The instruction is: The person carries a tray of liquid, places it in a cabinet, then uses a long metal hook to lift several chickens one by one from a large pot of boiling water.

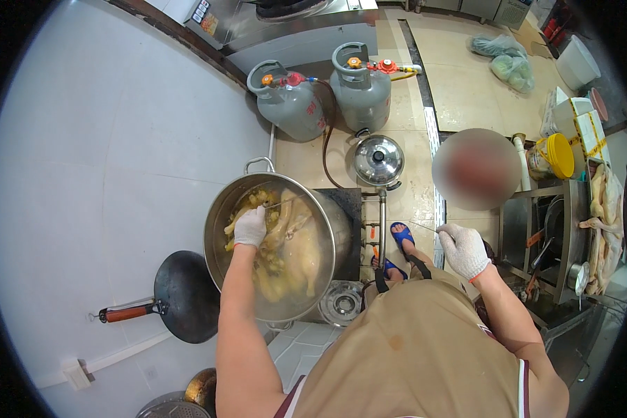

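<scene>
My left hand (251, 227), in a white knit glove, reaches into a large steel stockpot (331, 251) and is closed around a thin metal rod or hook. The rod points over a whole plucked bird (302, 245), which lies in steaming yellowish broth. Smaller yellow pieces (267, 282) float beside it; those under my hand are partly hidden. Out to the right, my right hand (465, 252), gloved likewise, grips another thin metal rod (422, 227) above the floor, clear of the pot.
Two gas cylinders (291, 104) and a lidded pot (379, 160) stand on the floor beyond the stockpot. A wok (185, 298) hangs at left. More plucked birds (605, 230) lie on the right counter, near a yellow-lidded bucket (551, 157). A blurred patch hides part of the view.
</scene>
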`<control>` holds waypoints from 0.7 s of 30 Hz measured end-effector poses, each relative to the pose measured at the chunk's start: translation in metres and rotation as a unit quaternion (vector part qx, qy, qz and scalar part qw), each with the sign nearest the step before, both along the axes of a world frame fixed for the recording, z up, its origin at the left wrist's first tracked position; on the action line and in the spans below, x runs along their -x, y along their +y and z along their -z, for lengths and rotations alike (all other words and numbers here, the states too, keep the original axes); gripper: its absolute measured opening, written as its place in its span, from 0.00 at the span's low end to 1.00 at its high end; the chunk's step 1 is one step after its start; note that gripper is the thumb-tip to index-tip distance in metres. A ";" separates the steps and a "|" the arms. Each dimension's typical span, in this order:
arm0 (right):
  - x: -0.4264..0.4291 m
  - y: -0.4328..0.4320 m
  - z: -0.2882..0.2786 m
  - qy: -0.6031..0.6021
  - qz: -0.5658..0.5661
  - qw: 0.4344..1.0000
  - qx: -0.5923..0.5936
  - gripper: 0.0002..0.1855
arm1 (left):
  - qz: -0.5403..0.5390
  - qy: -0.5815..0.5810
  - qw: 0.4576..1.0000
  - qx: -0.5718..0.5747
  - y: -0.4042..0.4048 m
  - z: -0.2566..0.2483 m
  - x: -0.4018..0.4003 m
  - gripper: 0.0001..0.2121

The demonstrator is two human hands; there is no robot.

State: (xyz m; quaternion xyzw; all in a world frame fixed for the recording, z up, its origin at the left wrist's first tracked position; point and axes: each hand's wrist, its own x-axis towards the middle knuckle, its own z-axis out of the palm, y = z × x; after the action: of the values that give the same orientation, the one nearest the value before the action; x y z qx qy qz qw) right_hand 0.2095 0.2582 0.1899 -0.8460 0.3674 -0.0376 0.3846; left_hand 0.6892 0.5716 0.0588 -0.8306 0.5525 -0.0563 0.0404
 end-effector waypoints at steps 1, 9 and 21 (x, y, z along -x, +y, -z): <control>-0.001 0.000 0.000 0.000 0.000 1.000 0.000 0.13 | 0.000 0.000 1.000 0.000 -0.002 0.001 -0.001 0.05; -0.003 0.001 -0.003 0.008 0.007 1.000 -0.010 0.13 | 0.039 0.060 0.978 -0.196 -0.037 -0.024 0.000 0.09; 0.005 0.000 0.000 -0.016 0.002 1.000 0.010 0.12 | -0.310 0.530 0.774 -0.156 -0.011 -0.028 0.033 0.17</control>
State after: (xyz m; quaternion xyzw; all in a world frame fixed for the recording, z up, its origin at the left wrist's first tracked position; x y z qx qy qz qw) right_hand 0.2041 0.2583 0.1901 -0.8485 0.3627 -0.0555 0.3813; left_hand 0.6560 0.5608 0.0870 -0.8374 0.2005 0.4954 -0.1143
